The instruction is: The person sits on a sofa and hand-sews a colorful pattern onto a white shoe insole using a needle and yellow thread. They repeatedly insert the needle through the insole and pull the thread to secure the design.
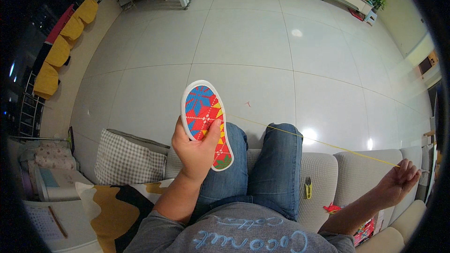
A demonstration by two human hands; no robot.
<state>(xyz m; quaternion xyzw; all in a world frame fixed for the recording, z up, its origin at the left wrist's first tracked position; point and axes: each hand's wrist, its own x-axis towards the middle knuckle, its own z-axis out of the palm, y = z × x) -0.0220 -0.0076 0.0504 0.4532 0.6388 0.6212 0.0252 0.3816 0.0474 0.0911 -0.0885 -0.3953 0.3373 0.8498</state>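
My left hand [196, 147] grips an embroidered insole [205, 107] upright above my left thigh, thumb across its patterned face. The insole is red with blue, yellow and green stitched motifs and a white rim. A taut yellow thread [328, 144] runs from the insole's right edge across my knees to the far right. There my right hand [402, 178] pinches the thread's end with closed fingers; whether a needle is between them is too small to tell. On the sofa right of my thigh lies a pair of yellow-green thread snips [308, 188].
I sit on a light sofa [317, 168]. Red thread [332, 208] lies near my right forearm. A checked cushion [129, 159] and a patterned cushion [115, 211] are at my left. Ahead is a tiled floor [241, 37] with a small red scrap [248, 104].
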